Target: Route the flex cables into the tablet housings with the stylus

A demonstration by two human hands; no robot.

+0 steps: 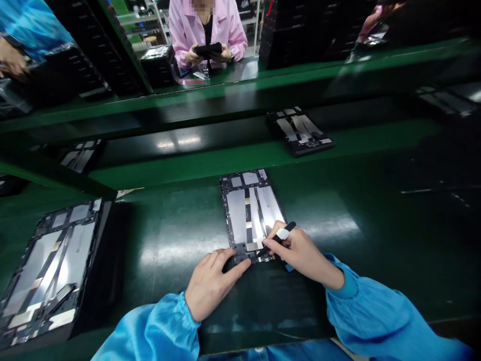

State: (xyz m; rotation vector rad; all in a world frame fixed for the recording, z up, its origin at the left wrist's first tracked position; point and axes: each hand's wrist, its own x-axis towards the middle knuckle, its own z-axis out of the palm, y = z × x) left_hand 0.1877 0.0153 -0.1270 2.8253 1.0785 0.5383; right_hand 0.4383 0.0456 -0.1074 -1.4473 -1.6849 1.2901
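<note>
Pressing down with spread fingers, the left hand (214, 283) pins the lower edge of an open tablet housing (236, 215), which lies flat on the dark green desk (176, 240) with its silver battery panels exposed. The right hand (300, 253) is closed in a pinch around a black pen-like tool (280, 236) with a white band, its tip at the housing's lower end. Another open housing (48, 271) lies to the left, a third housing (298, 131) sits farther ahead, and beyond, a co-worker (206, 30) holds a black device (208, 49).
</note>
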